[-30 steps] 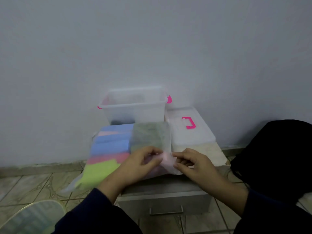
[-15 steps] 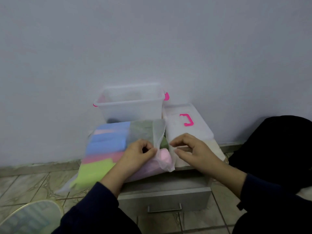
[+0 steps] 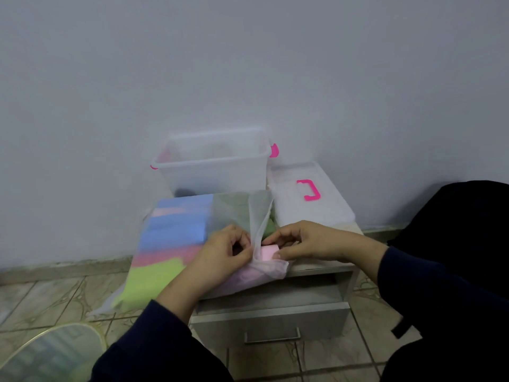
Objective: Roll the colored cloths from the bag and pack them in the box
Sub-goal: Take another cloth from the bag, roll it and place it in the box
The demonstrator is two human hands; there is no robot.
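Colored folded cloths [image 3: 176, 238] all inside translucent plastic bag [image 3: 237, 213] before clear plastic box [image 3: 212, 172]; none rolled. Left hand [image 3: 223, 252] pinches bag mouth; right hand [image 3: 305, 239] grasps pink cloth [image 3: 268, 252]. Box looks empty; all packing remains.

The bag [image 3: 176, 244] of cloths lies on the cabinet [image 3: 316, 267] right before me, its far end hanging off the cabinet's edge toward eight o'clock. Behind it, at twelve o'clock against the wall, stands the box [image 3: 212, 166]. The lid [image 3: 308, 205] lies just beside the box at two o'clock. My left hand [image 3: 223, 252] and right hand [image 3: 305, 239] meet at the bag's mouth, left at nine o'clock of the opening, right at three. The drawer [image 3: 271, 319] sits below, toward six o'clock.
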